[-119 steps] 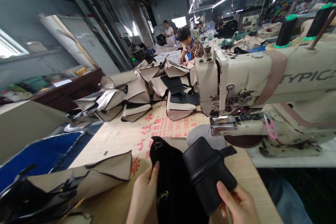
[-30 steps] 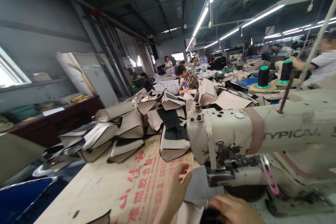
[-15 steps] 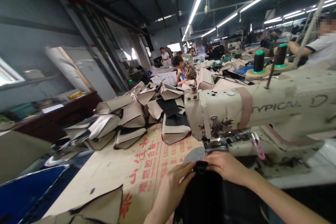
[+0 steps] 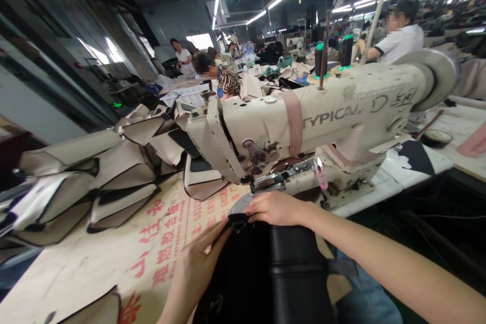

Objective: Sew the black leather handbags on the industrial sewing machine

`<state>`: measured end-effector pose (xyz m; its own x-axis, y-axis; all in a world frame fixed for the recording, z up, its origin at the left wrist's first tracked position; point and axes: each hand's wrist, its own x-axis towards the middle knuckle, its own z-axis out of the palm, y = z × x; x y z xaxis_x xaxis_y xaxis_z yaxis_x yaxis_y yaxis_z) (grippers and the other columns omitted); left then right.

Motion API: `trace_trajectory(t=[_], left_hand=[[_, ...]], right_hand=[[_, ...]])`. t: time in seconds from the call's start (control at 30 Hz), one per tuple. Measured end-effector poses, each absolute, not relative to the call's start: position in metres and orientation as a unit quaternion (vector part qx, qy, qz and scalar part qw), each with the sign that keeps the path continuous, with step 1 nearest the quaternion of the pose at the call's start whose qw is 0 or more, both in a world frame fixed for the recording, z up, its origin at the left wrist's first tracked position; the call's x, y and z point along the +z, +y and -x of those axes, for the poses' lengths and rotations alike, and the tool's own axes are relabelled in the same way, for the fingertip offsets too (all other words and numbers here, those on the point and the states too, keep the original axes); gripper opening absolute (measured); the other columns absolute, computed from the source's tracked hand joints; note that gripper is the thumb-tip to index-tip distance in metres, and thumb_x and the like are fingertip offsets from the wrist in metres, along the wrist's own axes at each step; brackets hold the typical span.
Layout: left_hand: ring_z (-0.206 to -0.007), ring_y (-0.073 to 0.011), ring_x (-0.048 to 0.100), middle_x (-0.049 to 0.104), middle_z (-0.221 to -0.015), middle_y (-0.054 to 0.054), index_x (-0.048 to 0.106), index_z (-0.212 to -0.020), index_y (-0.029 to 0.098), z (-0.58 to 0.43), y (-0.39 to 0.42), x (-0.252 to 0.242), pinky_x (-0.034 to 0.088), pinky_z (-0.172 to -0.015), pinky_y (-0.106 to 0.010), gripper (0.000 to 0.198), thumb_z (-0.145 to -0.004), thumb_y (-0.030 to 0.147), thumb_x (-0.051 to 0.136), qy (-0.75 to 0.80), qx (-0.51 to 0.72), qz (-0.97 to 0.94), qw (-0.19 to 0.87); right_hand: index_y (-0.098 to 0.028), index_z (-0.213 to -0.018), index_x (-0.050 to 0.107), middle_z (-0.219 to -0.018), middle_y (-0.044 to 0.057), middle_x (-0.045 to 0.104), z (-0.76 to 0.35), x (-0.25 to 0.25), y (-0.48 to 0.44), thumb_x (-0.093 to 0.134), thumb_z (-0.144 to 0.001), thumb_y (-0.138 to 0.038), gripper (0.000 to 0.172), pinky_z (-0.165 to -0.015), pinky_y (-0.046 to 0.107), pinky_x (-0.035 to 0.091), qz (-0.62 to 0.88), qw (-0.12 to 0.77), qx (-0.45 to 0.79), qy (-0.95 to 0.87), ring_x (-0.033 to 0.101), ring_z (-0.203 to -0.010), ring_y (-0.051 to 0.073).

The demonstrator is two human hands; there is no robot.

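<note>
A black leather bag piece (image 4: 273,273) lies in front of me, its top edge pushed up to the foot of the cream sewing machine (image 4: 304,126). My left hand (image 4: 199,255) rests on the piece's left edge with fingers stretched toward the needle. My right hand (image 4: 277,208) presses flat on the piece's top end, just below the needle area. A pink clip (image 4: 321,174) hangs on the machine's base.
A pile of beige and black bag panels (image 4: 110,172) covers the table's left and back. Cardboard with red print (image 4: 163,248) lies under the work. Thread spools (image 4: 334,55) stand behind the machine. Other people sit at benches farther back.
The view has swung right and down. Both hands have pushed the black piece closer under the machine head; earlier they held it loose in front of me.
</note>
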<state>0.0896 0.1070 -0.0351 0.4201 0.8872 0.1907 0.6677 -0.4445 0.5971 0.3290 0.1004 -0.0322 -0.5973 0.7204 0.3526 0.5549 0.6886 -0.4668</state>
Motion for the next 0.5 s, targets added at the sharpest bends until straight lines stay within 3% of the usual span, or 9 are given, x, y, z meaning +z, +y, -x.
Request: trace_trajectory(t=[0.17,0.33,0.43,0.5], left_hand=[[-0.106,-0.0214,0.057,0.063,-0.112,0.001,0.063,-0.106,0.024,-0.089,0.11,-0.04,0.04,-0.098,-0.034,0.038,-0.078,0.047,0.052,0.5,0.238,-0.802,0.223],[-0.101,-0.022,0.057,0.061,-0.111,-0.002,0.061,-0.102,0.025,-0.102,0.084,-0.01,0.046,-0.087,-0.031,0.032,-0.077,0.043,0.054,0.496,0.299,-0.801,0.155],[-0.085,-0.0197,0.059,0.063,-0.093,-0.002,0.06,-0.087,0.024,-0.127,0.044,0.023,0.045,-0.084,-0.028,0.019,-0.072,0.037,0.062,0.458,0.381,-0.796,0.109],[-0.072,-0.0167,0.06,0.064,-0.079,-0.001,0.061,-0.077,0.025,-0.15,0.017,0.035,0.046,-0.07,-0.022,0.009,-0.069,0.029,0.065,0.378,0.33,-0.849,0.169]], right_hand=[[-0.014,-0.106,0.061,-0.104,0.006,0.062,-0.329,-0.028,0.102,0.049,-0.09,-0.023,0.022,-0.084,0.021,0.04,0.355,0.255,0.151,-0.887,0.056,-0.095,0.015],[-0.015,-0.108,0.059,-0.104,0.004,0.063,-0.329,-0.026,0.103,0.047,-0.091,-0.023,0.023,-0.084,0.02,0.039,0.346,0.251,0.149,-0.892,0.056,-0.095,0.014],[-0.013,-0.108,0.059,-0.102,0.004,0.063,-0.329,-0.025,0.104,0.048,-0.09,-0.021,0.022,-0.082,0.019,0.039,0.343,0.246,0.148,-0.894,0.057,-0.093,0.014],[-0.012,-0.106,0.06,-0.102,0.006,0.063,-0.327,-0.024,0.105,0.05,-0.089,-0.021,0.022,-0.082,0.02,0.04,0.347,0.243,0.145,-0.894,0.057,-0.092,0.015]])
